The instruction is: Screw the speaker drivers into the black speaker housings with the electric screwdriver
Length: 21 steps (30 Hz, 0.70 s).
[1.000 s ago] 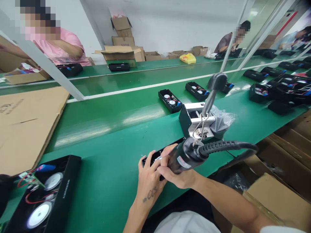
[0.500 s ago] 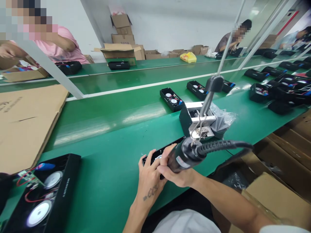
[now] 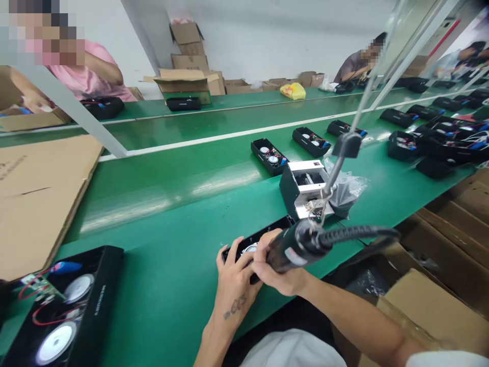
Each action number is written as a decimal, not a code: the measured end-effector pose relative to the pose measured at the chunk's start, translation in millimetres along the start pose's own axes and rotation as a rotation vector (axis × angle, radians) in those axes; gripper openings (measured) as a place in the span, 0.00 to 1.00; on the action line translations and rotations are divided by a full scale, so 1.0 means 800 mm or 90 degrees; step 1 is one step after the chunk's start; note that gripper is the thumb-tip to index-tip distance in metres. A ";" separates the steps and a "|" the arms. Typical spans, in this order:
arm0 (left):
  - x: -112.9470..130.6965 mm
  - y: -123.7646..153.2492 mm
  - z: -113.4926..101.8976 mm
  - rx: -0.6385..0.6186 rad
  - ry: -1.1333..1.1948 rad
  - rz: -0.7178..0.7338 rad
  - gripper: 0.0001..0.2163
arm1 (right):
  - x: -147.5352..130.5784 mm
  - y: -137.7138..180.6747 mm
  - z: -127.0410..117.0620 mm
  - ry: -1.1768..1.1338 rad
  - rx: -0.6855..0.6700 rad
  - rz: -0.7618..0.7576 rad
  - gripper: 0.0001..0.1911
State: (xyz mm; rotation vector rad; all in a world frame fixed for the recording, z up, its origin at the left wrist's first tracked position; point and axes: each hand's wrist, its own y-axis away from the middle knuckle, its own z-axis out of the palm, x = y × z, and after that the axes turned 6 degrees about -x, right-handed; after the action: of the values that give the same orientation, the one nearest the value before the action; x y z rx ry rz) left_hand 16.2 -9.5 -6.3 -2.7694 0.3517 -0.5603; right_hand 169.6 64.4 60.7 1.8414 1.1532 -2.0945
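My right hand [image 3: 284,275] is wrapped around a black electric screwdriver [image 3: 292,250], which hangs by a wire hook from a rod and trails a thick cable. Its tip is hidden behind my fingers. Under it lies a long black speaker housing [image 3: 280,224] with a round silver speaker [image 3: 250,248] in it. My left hand [image 3: 237,275] grips the near-left end of this housing, fingers over its far edge. Just behind stands a metal-topped screw feeder [image 3: 305,186] with a clear plastic bag beside it.
At the left lies another speaker housing [image 3: 91,300] with wires and a blue part. A cardboard sheet [image 3: 38,188] is behind it. More housings [image 3: 269,155] line the green belt. Cardboard boxes [image 3: 431,306] stand low right. A person in pink [image 3: 99,71] sits across; others sit farther right.
The screwdriver's rear end and its hanging rod have shifted a little to the right. Both hands keep nearly the same place at the housing. Across the line, the person in pink has lowered a hand.
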 end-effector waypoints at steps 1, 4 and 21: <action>0.000 -0.001 -0.002 0.003 0.006 0.001 0.16 | -0.001 -0.004 0.000 -0.041 0.012 -0.017 0.10; -0.001 -0.003 -0.003 -0.002 0.013 0.016 0.11 | 0.002 -0.010 0.003 -0.160 0.049 -0.021 0.12; -0.013 -0.001 -0.061 -0.104 0.147 -0.018 0.10 | -0.001 -0.018 0.003 -0.310 0.040 -0.068 0.14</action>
State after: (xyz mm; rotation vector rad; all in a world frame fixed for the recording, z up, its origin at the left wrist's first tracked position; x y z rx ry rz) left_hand -13.2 -17.2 33.0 -2.8744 0.4268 -0.9006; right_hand 159.6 72.8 68.0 1.1992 1.0817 -2.4676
